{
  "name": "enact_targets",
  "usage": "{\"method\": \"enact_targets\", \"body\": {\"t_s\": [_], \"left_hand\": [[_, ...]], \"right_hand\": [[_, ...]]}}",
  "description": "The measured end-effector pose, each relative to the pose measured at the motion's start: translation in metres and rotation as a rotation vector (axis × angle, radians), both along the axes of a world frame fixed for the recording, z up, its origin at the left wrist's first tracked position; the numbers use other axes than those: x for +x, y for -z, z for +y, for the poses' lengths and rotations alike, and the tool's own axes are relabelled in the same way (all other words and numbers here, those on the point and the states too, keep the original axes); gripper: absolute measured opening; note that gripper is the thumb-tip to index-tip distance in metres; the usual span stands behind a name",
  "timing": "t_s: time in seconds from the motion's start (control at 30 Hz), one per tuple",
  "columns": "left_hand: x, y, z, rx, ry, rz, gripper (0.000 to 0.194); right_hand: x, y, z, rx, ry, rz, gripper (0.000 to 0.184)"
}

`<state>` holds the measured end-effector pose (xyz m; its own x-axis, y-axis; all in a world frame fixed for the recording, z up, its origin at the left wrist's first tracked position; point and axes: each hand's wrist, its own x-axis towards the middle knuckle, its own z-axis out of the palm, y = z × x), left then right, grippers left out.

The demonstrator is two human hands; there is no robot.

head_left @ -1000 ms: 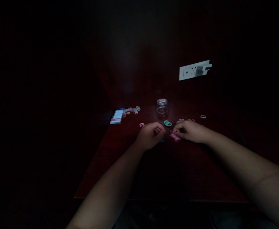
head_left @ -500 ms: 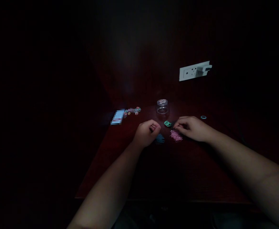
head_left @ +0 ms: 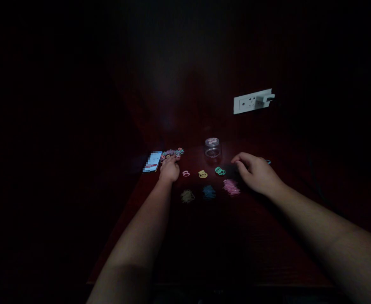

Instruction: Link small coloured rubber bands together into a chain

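Note:
My left hand (head_left: pixel 170 169) reaches over a mixed pile of small coloured hair ties (head_left: pixel 173 153), fingers stretched out and touching its near edge. My right hand (head_left: pixel 255 171) is curled, thumb and fingertips close together, just right of the green hair ties (head_left: pixel 220 171); anything in its pinch is too small to make out. Between the hands lie yellow hair ties (head_left: pixel 203 174) and a couple of pink hair ties (head_left: pixel 186 173). Nearer me are heaps of thin bands: olive-yellow bands (head_left: pixel 188 196), blue bands (head_left: pixel 208 192) and pink bands (head_left: pixel 231 187).
A clear lidded jar (head_left: pixel 212 148) stands behind the green ties. A lit phone (head_left: pixel 152 161) lies at the table's left edge. One bluish ring (head_left: pixel 268 161) shows partly behind my right hand. On the wall is a socket plate (head_left: pixel 252 101) with a plug in it.
My left hand has moved left and away from me, from beside the blue bands to the mixed pile, uncovering the yellow and pink ties and olive-yellow bands. My right hand stays near the green ties.

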<state>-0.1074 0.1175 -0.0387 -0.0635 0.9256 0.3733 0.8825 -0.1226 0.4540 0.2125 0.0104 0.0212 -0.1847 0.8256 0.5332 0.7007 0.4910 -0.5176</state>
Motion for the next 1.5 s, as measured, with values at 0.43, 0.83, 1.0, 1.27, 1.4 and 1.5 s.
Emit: {"method": "enact_targets", "body": {"t_s": [0.43, 0.83, 1.0, 1.27, 1.4, 1.5], "left_hand": [[-0.003, -0.003, 0.015, 0.016, 0.029, -0.107, 0.031], [0.044, -0.017, -0.048, 0.137, 0.216, -0.510, 0.028], [0.089, -0.030, -0.100, 0.082, 0.499, -0.672, 0.025], [0.111, -0.046, -0.125, 0.153, 0.649, -0.489, 0.008], [0.108, -0.048, -0.126, 0.167, 0.684, -0.437, 0.008], [0.108, -0.049, -0.129, 0.149, 0.726, -0.415, 0.012]], "right_hand": [[0.000, 0.004, 0.003, -0.005, -0.031, 0.012, 0.017], [-0.012, 0.009, -0.005, -0.034, -0.201, -0.049, 0.012], [-0.015, 0.010, -0.009, 0.002, -0.295, -0.029, 0.017], [-0.018, 0.004, -0.014, -0.009, -0.374, -0.036, 0.021], [-0.017, 0.007, -0.012, -0.009, -0.379, -0.048, 0.024], [-0.016, 0.010, -0.009, -0.029, -0.394, -0.051, 0.025]]}}
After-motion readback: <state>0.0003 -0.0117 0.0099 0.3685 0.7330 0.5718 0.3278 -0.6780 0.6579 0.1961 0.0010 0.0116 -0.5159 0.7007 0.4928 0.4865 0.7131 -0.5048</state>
